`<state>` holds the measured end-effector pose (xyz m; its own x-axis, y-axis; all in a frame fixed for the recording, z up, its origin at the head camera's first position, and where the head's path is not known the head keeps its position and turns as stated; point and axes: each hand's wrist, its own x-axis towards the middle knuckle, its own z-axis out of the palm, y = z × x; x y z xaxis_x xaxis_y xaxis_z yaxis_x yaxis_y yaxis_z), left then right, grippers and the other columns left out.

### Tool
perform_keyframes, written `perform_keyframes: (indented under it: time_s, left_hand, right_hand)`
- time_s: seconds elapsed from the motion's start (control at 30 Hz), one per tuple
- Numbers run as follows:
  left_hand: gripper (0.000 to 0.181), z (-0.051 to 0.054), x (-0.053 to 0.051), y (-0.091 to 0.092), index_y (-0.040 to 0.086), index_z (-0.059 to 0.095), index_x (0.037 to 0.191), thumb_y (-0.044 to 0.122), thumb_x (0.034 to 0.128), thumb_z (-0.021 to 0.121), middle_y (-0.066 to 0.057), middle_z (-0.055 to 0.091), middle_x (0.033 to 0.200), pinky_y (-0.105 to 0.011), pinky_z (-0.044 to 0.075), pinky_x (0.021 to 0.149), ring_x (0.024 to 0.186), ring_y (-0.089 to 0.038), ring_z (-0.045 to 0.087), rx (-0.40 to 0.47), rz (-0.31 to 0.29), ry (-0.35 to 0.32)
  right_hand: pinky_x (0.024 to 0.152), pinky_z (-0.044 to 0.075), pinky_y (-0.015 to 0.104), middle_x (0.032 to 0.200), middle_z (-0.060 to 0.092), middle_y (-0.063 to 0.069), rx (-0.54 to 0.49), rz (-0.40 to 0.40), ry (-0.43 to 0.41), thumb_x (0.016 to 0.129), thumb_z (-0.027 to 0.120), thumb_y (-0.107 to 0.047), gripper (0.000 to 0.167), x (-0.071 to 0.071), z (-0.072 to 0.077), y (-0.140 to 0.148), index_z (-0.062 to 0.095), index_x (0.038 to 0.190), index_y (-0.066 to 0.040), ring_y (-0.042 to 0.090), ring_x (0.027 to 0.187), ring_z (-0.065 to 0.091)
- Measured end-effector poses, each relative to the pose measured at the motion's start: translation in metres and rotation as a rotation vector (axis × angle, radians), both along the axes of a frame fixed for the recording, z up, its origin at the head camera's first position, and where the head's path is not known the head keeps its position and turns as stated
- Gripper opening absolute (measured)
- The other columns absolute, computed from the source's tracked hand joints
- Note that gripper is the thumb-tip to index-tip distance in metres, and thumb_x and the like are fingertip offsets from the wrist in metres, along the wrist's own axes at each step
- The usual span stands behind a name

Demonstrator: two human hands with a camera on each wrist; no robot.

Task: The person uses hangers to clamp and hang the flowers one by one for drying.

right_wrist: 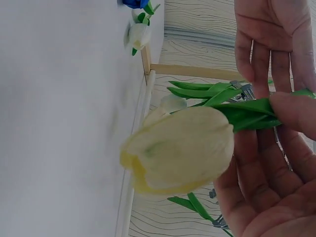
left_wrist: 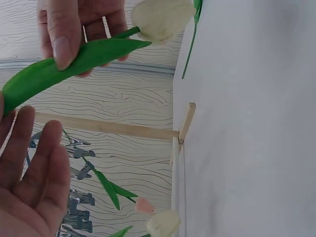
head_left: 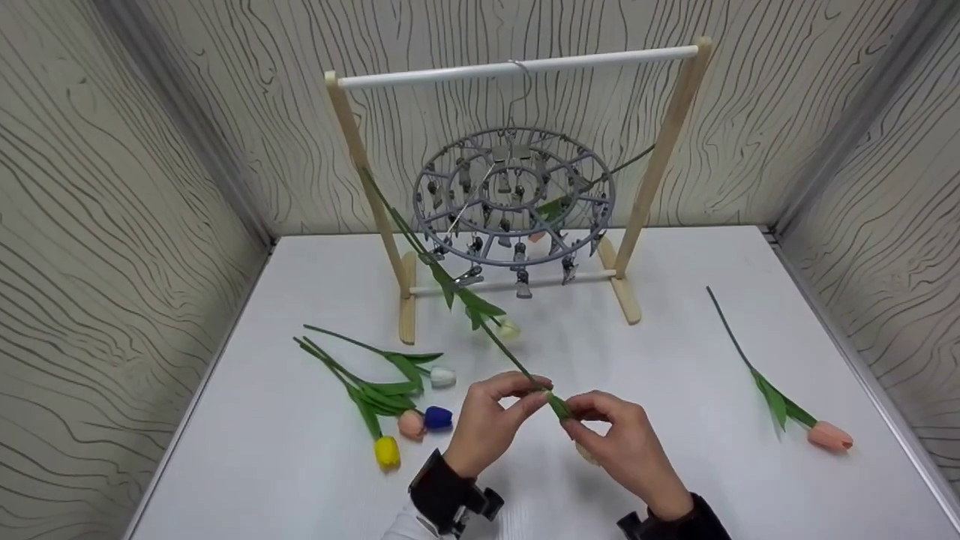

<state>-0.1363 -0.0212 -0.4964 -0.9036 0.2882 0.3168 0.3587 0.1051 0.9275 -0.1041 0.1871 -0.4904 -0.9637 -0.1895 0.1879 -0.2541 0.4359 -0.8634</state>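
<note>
A cream artificial tulip with a yellow-edged bloom (right_wrist: 177, 150) is held between my two hands, mid-air above the table. My left hand (head_left: 491, 424) pinches its stem (head_left: 514, 360) between thumb and fingertips. Just to the right, my right hand (head_left: 626, 442) pinches the green leaf and stem near the bloom, which the hand mostly hides in the head view. The leaf (left_wrist: 74, 64) shows plainly in the left wrist view. Beyond the hands, another cream tulip (head_left: 508, 328) hangs by the round grey clip hanger (head_left: 517, 262); its stem overlaps the held one's line.
A wooden stand (head_left: 667, 142) with a white top bar (head_left: 600, 58) carries the hanger. Yellow (head_left: 387, 453), peach (head_left: 411, 424), blue (head_left: 438, 418) and white (head_left: 442, 376) tulips lie left; a pink tulip (head_left: 829, 435) lies right. Another pink tulip (left_wrist: 144, 205) hangs from the hanger.
</note>
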Motion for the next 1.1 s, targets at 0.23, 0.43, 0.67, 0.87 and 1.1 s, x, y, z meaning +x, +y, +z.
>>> perform_keyframes:
  time_s: [0.23, 0.43, 0.67, 0.87, 1.1]
  left_hand:
    - [0.015, 0.01, 0.002, 0.001, 0.015, 0.079, 0.104, 0.026, 0.0956, 0.074, 0.002, 0.077, 0.098, -0.028, 0.056, 0.079, 0.089, -0.01, 0.07, 0.011, 0.031, 0.001]
    - [0.016, 0.015, 0.002, 0.004, 0.015, 0.079, 0.104, 0.028, 0.0959, 0.073, 0.002, 0.077, 0.098, -0.03, 0.056, 0.084, 0.09, -0.009, 0.069, -0.019, 0.024, 0.06]
    - [0.015, 0.012, 0.002, 0.007, 0.013, 0.079, 0.102, 0.025, 0.0949, 0.075, 0.002, 0.076, 0.091, -0.029, 0.057, 0.08, 0.085, -0.007, 0.068, -0.05, 0.034, 0.129]
    - [0.015, 0.01, 0.002, 0.008, 0.013, 0.079, 0.104, 0.024, 0.0944, 0.076, 0.003, 0.075, 0.088, -0.023, 0.056, 0.076, 0.082, -0.004, 0.068, -0.131, 0.092, 0.249]
    - [0.01, 0.008, 0.002, 0.01, 0.014, 0.077, 0.095, 0.018, 0.0882, 0.083, 0.005, 0.073, 0.084, -0.021, 0.053, 0.074, 0.079, -0.004, 0.067, -0.309, 0.242, 0.476]
  right_hand:
    - [0.089, 0.054, 0.023, 0.101, 0.072, -0.014, 0.021, -0.127, 0.044, 0.089, 0.081, -0.017, 0.019, 0.006, 0.016, 0.002, 0.076, 0.106, -0.024, 0.008, 0.098, 0.068]
    - [0.082, 0.05, 0.013, 0.095, 0.072, -0.014, 0.01, -0.161, 0.305, 0.083, 0.083, -0.001, 0.027, 0.007, 0.035, 0.001, 0.078, 0.1, -0.021, 0.008, 0.089, 0.069]
    - [0.08, 0.051, 0.013, 0.094, 0.073, -0.009, 0.026, -0.137, 0.486, 0.078, 0.088, -0.004, 0.027, 0.0, 0.063, -0.014, 0.079, 0.1, -0.016, 0.01, 0.086, 0.069]
    - [0.076, 0.05, 0.012, 0.091, 0.074, -0.008, 0.097, -0.178, 0.542, 0.076, 0.091, -0.009, 0.024, -0.008, 0.078, -0.029, 0.079, 0.096, -0.013, 0.008, 0.082, 0.068]
    - [0.07, 0.051, 0.013, 0.082, 0.072, -0.007, 0.158, -0.242, 0.547, 0.076, 0.091, -0.013, 0.018, -0.014, 0.083, -0.039, 0.078, 0.088, -0.011, 0.005, 0.074, 0.067]
